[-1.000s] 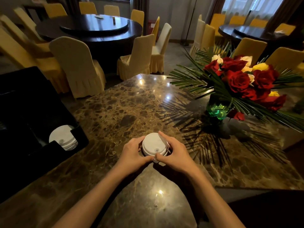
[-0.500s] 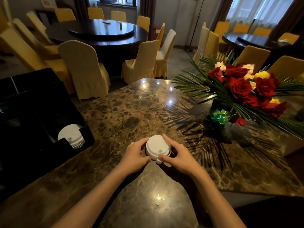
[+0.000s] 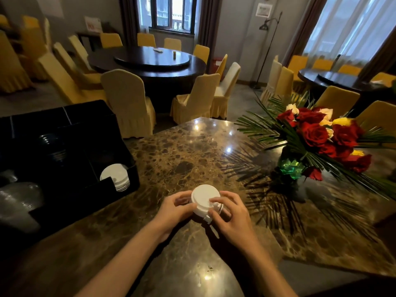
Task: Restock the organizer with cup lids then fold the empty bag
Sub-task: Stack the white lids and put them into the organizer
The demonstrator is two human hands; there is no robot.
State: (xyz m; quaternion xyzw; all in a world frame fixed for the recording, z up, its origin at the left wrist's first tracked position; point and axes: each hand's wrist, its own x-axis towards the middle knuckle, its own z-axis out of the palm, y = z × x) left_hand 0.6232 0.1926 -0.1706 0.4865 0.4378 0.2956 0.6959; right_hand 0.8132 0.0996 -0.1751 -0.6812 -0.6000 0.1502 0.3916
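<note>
Over at the left edge of the frame sits the black organizer (image 3: 64, 159), and in its near right compartment a short stack of white lids (image 3: 115, 176) leans on edge against the front wall. That, we judge, is where this load belongs.

Moving to lower centre, our left hand (image 3: 173, 213) curls round the left side of the stack of cup lids (image 3: 205, 202), thumb and fingers gripping it. The stack stands on the marble table (image 3: 182, 146), well apart from the organizer. There seems to be a clear film of bag around it, though we cannot tell how far it is peeled.

Just right of that, our right hand (image 3: 231, 213) grips the other side, fingertips (image 3: 214, 200) over the top lid's rim.

To do this well, we keep the stack squeezed evenly from both sides so the lids stay nested, carry it across as one block, then tip it on edge to match the lids already there.

At far right the vase of roses (image 3: 317, 142) and its long fronds stand clear of our path.
</note>
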